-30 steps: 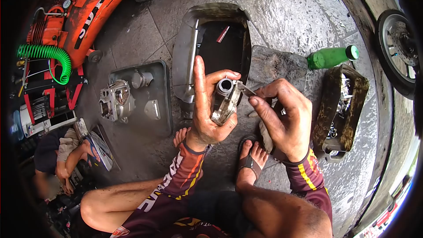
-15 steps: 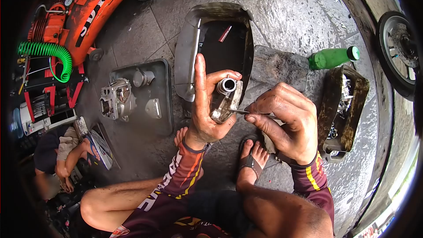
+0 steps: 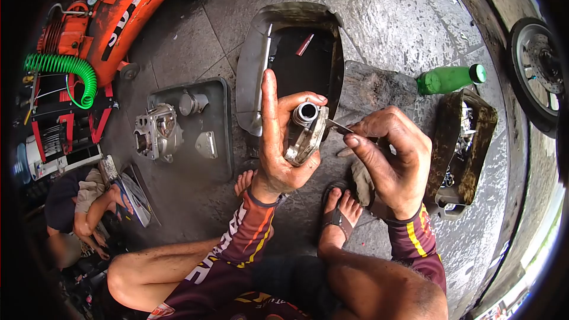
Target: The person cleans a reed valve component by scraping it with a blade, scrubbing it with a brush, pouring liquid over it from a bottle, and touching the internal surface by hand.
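My left hand [image 3: 274,154] grips a small metal engine part [image 3: 309,140] between thumb and bent fingers, its index finger pointing straight up. The part has a round pipe opening on top and a flat flange along its right side. In a pinch, my right hand [image 3: 398,160] holds a thin metal blade [image 3: 338,127], which reaches left to the flange's edge; whether it touches cannot be made out. Beneath the right hand lies a grey rag [image 3: 361,182], partly covered.
A large black bin [image 3: 288,74] stands ahead. A tray [image 3: 224,136] at left bears an engine block [image 3: 157,133] and a piston [image 3: 193,104]. To the right are a green bottle [image 3: 447,80] and a grimy container [image 3: 481,124] of metal parts. Another person [image 3: 83,213] crouches at left.
The blade has shifted up along the flange and slightly away to the right with my right hand. My left hand and the engine part stay nearly still.
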The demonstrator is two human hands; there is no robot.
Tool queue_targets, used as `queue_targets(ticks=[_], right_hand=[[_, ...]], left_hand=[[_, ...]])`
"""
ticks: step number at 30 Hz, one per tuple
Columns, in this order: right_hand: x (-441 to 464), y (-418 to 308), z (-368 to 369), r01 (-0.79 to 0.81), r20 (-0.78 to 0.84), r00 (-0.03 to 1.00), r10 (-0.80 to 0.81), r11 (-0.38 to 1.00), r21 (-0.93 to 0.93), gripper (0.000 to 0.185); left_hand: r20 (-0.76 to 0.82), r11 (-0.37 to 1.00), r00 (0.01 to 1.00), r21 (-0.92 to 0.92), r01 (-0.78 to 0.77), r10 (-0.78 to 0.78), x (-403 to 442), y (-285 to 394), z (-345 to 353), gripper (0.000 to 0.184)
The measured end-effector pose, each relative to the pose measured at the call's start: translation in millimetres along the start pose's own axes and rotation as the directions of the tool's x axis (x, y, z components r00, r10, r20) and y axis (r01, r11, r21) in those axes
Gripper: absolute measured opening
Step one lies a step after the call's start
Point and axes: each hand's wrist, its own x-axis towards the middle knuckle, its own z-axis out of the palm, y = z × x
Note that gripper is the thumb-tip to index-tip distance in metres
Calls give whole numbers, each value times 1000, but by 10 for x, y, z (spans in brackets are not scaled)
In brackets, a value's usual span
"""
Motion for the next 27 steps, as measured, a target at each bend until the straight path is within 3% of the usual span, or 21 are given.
queue_targets(ticks=[5,9,11,12,17,20,23,24,27], right_hand=[[-30,-12,29,9,59,998,-12,998,57,13],[-16,-27,40,-117,-15,993,117,992,48,14],[0,-45,31,-37,38,999,37,999,5,14],[12,1,1,91,88,992,-95,994,52,14],[28,33,40,-55,-22,998,54,997,-51,13],[-3,26,12,105,81,991,-107,994,30,14],[21,-7,-1,40,65,997,-42,999,31,13],[18,-11,39,-38,-26,999,37,999,-28,13],[7,8,12,47,61,997,-44,998,-48,13]], left_hand=[[-27,1000,1000,6,10,-10,-17,-15,-17,110],[2,1000,1000,6,-18,18,-6,-19,-23,111],[14,1000,1000,5,-6,6,-19,-24,-35,112],[29,999,999,39,-30,29,-8,-22,-44,112],[8,1000,1000,-7,9,-9,-9,-11,-17,111],[34,1000,999,21,-9,8,-7,-41,-61,112],[30,1000,999,-8,12,-12,-19,-43,-36,114],[23,1000,1000,-21,19,-18,-16,-41,-32,114],[39,1000,999,15,4,-5,-13,-40,-46,108]])
